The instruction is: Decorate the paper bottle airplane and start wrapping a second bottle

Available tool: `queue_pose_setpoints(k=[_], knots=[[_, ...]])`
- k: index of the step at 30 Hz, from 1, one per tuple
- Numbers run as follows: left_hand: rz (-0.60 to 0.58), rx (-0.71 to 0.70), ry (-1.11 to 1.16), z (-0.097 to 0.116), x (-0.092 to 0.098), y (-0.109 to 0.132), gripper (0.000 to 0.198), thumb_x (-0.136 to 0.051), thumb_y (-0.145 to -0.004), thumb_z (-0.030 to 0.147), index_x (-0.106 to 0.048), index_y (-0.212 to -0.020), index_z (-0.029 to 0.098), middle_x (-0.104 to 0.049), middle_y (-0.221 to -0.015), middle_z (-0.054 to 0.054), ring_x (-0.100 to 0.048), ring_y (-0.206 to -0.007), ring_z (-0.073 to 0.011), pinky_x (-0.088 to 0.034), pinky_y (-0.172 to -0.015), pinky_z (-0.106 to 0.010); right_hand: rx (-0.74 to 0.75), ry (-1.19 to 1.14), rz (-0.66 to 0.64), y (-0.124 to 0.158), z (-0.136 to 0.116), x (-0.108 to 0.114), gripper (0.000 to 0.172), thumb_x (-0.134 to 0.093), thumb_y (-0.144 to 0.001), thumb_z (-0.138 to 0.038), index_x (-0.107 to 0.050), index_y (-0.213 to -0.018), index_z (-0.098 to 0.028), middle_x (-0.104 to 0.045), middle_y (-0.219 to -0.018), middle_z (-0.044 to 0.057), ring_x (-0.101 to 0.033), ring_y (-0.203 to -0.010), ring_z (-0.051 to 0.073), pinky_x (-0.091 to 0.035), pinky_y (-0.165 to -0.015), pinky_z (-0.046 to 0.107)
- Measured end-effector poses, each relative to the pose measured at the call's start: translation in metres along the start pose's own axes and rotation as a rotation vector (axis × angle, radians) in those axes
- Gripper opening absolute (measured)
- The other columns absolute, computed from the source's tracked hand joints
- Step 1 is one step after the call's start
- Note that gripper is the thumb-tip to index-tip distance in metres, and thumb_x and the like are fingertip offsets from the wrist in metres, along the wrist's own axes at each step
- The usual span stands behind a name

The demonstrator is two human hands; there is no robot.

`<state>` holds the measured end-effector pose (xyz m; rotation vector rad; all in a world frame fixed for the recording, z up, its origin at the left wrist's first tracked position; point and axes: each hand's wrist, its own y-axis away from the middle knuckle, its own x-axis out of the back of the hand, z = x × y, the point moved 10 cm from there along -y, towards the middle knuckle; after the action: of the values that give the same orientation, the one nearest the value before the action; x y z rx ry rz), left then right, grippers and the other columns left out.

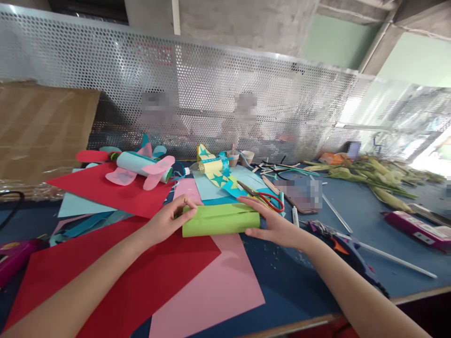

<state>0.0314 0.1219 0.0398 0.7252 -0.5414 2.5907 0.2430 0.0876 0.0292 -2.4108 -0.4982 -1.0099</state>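
Observation:
A lime-green sheet of paper rolled into a tube (221,224) lies crosswise in front of me, its long edge slightly raised along the top. My left hand (178,213) pinches the tube's left end between thumb and bent fingers. At the right end, my right hand (269,223) has its fingers over the top and its thumb low on the near side. Below the tube are red paper (141,267) and pink paper (225,281). Scissors with red handles (271,201) rest just behind my right fingers.
A light-blue paper craft with pink petals (141,166) and a yellow star-patterned one (214,166) stand at the back. A phone (299,196), a glue gun (348,253), glue sticks (398,260) and corn husks (387,176) lie right. Behind is a perforated metal screen (211,84).

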Motion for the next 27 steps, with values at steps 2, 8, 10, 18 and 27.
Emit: queue_pose_setpoints(k=[2,8,10,18,27], knots=[[-0.003,0.004,-0.006,0.0,0.0,0.0,0.031,-0.051,-0.087,0.052,-0.052,-0.081,0.022,-0.066,-0.095,-0.004,-0.054,-0.077,-0.016,-0.044,-0.069,-0.027,-0.002,-0.009,0.02,-0.001,0.0,0.002,0.055,-0.057,-0.091,-0.047,-0.046,-0.141,-0.026,-0.046,-0.148,0.01,-0.041,-0.138,0.024,-0.035,-0.114,0.045],[-0.002,0.007,-0.019,-0.001,0.0,0.0,0.029,-0.051,-0.087,0.05,-0.053,-0.082,0.021,-0.064,-0.093,-0.002,-0.048,-0.069,-0.0137,-0.04,-0.065,-0.026,0.024,-0.028,0.067,-0.006,-0.006,0.004,0.038,-0.05,-0.095,-0.037,-0.055,-0.13,-0.023,-0.059,-0.131,0.01,-0.054,-0.125,0.022,-0.043,-0.106,0.041],[-0.005,0.008,-0.016,-0.002,0.001,0.0,0.03,-0.051,-0.087,0.05,-0.053,-0.082,0.021,-0.065,-0.095,-0.003,-0.05,-0.071,-0.0143,-0.041,-0.066,-0.027,0.024,-0.023,0.093,-0.006,-0.008,0.006,0.035,-0.05,-0.095,-0.035,-0.057,-0.127,-0.023,-0.06,-0.128,0.01,-0.055,-0.122,0.022,-0.044,-0.104,0.042],[-0.086,0.072,0.048,-0.005,-0.008,0.006,0.06,-0.075,-0.068,0.052,-0.05,-0.116,0.026,-0.061,-0.123,-0.007,-0.062,-0.106,-0.0262,-0.051,-0.086,-0.036,-0.053,-0.094,0.178,-0.005,0.0,0.006,0.034,-0.059,-0.089,-0.037,-0.062,-0.12,-0.023,-0.065,-0.122,0.009,-0.059,-0.116,0.025,-0.047,-0.098,0.043],[-0.139,0.148,0.022,-0.015,-0.014,0.012,0.112,-0.084,-0.062,0.044,-0.018,-0.151,0.032,-0.054,-0.138,-0.012,-0.055,-0.124,-0.0322,-0.047,-0.101,-0.047,-0.161,-0.207,0.161,-0.003,0.019,-0.001,0.053,-0.067,-0.081,-0.046,-0.057,-0.129,-0.026,-0.061,-0.13,0.009,-0.058,-0.12,0.027,-0.048,-0.099,0.044]])
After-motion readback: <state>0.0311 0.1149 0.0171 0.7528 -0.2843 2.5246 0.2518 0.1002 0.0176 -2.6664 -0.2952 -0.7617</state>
